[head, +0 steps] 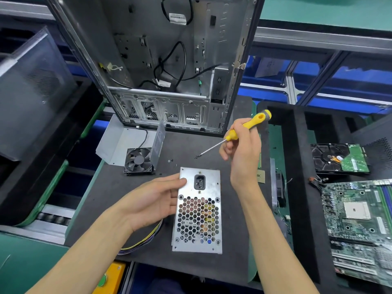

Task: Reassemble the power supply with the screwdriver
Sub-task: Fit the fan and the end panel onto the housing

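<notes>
— Where's the unit sitting right now?

— The power supply (198, 211) stands on the black mat (212, 145) in front of me, at about six o'clock from the open computer case (161, 66), with its perforated face and power socket turned up toward me. Its wire bundle (142, 240) trails out at eight o'clock.

— How do you expect it to handle?

— I judge it heavy for its size, a stiff sheet-metal box, smooth enough to slide on the mat and with thin edges I'd rather not squeeze. The grille is no place for fingertips, so I take it by the solid side wall.

— And your hands?

— My left hand (154, 202) lies along the box's nine o'clock side, fingers straight and loose, thumb tip resting on the top corner of the face; it steadies, it doesn't clamp. My right hand (241, 145) is raised at one o'clock from the box, wrist bent, fingers curled around the yellow handle of the screwdriver (235, 132). Its shaft slants down toward eight o'clock, the tip at a small screw (196, 157) on the mat; another loose screw (169, 160) lies nearby.

— What does the pick-up call for?

— A light touch, I think; that screw is tiny.
</notes>
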Demonstrator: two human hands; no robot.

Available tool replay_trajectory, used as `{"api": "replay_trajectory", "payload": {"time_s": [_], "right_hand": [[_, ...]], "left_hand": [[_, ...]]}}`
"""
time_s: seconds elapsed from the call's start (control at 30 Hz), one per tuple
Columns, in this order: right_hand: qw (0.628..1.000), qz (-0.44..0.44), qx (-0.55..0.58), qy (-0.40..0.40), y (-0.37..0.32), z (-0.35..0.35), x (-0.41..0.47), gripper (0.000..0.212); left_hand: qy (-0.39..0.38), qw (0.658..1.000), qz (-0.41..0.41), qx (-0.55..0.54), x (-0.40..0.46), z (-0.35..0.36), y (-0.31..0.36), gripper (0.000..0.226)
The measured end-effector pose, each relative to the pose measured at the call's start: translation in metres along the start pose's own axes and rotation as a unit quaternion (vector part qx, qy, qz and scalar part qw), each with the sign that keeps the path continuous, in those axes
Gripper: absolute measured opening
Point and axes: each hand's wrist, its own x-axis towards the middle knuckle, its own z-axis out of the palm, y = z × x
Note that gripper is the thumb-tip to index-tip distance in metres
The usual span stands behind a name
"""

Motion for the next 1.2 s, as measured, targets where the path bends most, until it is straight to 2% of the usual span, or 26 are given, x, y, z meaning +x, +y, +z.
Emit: {"api": "replay_trajectory", "payload": {"time_s": [0.1,0.23,0.3,0.4,1.0,1.13,1.2], "right_hand": [[0.988,-0.086,-0.109,-0.066,-0.017,0.002,-0.005,0.021],[0.944,-0.169,-0.246,-0.143,-0.03,0.004,-0.013,0.014],[0.923,-0.193,-0.287,-0.168,-0.029,0.005,-0.016,0.013],[0.912,-0.194,-0.315,-0.177,-0.025,0.004,-0.018,0.012],[0.895,-0.174,-0.351,-0.215,-0.017,0.003,-0.019,0.012],[0.914,-0.177,-0.293,-0.218,-0.017,0.006,-0.025,0.01],[0.938,-0.145,-0.217,-0.227,-0.017,0.009,-0.028,0.023]], "left_hand": [[-0.002,1.0,0.001,-0.006,-0.001,-0.002,-0.001,0.043],[-0.006,1.0,0.002,-0.002,0.001,-0.002,-0.002,0.044],[-0.007,1.0,0.003,-0.001,0.002,-0.002,-0.003,0.043],[-0.003,1.0,0.004,0.002,0.003,-0.003,-0.003,0.041],[-0.012,1.0,0.002,-0.009,0.005,-0.005,-0.003,0.037],[-0.004,1.0,0.0,-0.015,0.006,-0.005,-0.003,0.039],[-0.008,1.0,0.002,-0.015,0.006,-0.005,-0.003,0.04]]}}
